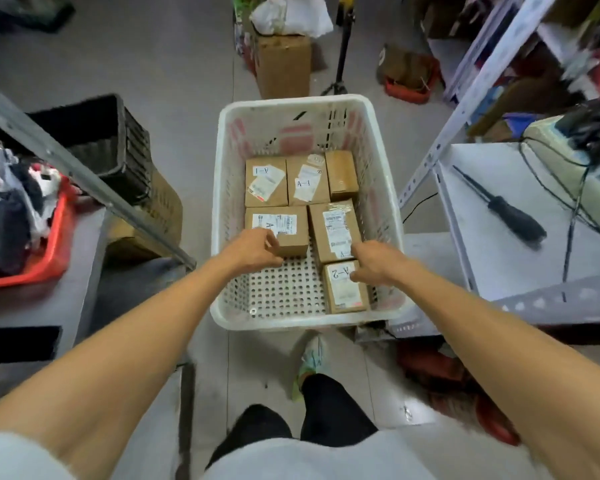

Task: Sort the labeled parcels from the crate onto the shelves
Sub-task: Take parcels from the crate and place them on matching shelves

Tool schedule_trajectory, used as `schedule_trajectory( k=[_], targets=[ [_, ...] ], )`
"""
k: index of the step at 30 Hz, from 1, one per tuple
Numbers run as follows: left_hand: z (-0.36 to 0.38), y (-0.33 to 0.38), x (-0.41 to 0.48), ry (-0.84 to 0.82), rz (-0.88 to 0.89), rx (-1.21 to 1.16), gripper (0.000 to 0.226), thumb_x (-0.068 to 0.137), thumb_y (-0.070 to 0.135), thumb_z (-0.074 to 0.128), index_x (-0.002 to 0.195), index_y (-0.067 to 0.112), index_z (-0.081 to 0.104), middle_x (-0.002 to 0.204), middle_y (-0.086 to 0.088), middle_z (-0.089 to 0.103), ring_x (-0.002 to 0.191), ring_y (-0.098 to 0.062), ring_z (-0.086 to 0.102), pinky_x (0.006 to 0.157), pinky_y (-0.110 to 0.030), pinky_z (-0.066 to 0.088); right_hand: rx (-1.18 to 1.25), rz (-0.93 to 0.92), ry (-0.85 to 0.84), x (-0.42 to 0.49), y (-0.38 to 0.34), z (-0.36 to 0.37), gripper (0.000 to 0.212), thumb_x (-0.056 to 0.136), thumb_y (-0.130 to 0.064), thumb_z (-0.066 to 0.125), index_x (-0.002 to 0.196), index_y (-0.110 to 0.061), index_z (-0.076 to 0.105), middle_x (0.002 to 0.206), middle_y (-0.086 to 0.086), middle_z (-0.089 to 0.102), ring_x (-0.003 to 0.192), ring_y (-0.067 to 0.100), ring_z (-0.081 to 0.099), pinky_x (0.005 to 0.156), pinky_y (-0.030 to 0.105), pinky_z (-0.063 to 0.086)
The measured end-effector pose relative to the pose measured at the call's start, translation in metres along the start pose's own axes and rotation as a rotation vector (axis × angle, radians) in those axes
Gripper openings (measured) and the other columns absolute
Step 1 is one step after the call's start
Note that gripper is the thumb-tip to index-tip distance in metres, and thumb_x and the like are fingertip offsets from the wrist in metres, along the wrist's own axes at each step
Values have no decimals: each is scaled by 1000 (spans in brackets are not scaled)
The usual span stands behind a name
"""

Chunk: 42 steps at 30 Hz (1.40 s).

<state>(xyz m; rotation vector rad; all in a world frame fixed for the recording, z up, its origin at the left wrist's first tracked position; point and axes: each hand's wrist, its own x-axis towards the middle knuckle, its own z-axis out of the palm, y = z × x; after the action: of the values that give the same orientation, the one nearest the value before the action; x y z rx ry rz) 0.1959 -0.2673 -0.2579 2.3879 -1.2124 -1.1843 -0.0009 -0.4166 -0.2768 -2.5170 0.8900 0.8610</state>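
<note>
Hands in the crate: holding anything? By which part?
Left hand grips a labeled box by its near edge. Right hand grips the A-2 box at its far right corner. Both boxes are inside the crate.

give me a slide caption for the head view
Left hand grips a labeled parcel in the white crate; right hand touches the A-2 parcel.

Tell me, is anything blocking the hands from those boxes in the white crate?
Nothing visible. The crate is open-topped; the left hand already grips the near corner of a labelled parcel, and the right hand rests on the A-2 parcel at its far edge.
</note>
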Motion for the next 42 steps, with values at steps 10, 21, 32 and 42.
schedule_trajectory(
  k=[10,21,32,42],
  targets=[
    [85,-35,105,-204,-183,-130,37,78,28,75,111,20,61,97,-3,68,88,-19,65,88,-41,54,-289,-109,-137,107,33,83,67,80,-6,66,139,-9,35,135,17,42,119,35,46,79,38,44],
    [162,-86,180,-240,-204,-259,36,79,33,74,111,25,60,104,1,65,87,-13,60,80,-30,50,-1276,-979,-194,216,52,204,73,100,-13,36,148,-7,-19,158,23,-7,145,40,-6,117,52,-4],
    [149,-103,175,-136,-260,-379,28,81,41,68,105,28,60,94,6,64,78,-12,63,75,-32,53,-955,-958,-128,228,18,189,46,90,-18,60,128,-9,36,119,12,51,107,30,51,103,43,35],
    [101,-103,155,40,-280,-472,22,86,32,66,104,21,63,81,10,58,76,-6,59,68,-23,47,-707,-811,-139,194,18,131,111,45,-45,82,135,-12,26,129,13,44,115,30,43,112,45,23]
  ],
)
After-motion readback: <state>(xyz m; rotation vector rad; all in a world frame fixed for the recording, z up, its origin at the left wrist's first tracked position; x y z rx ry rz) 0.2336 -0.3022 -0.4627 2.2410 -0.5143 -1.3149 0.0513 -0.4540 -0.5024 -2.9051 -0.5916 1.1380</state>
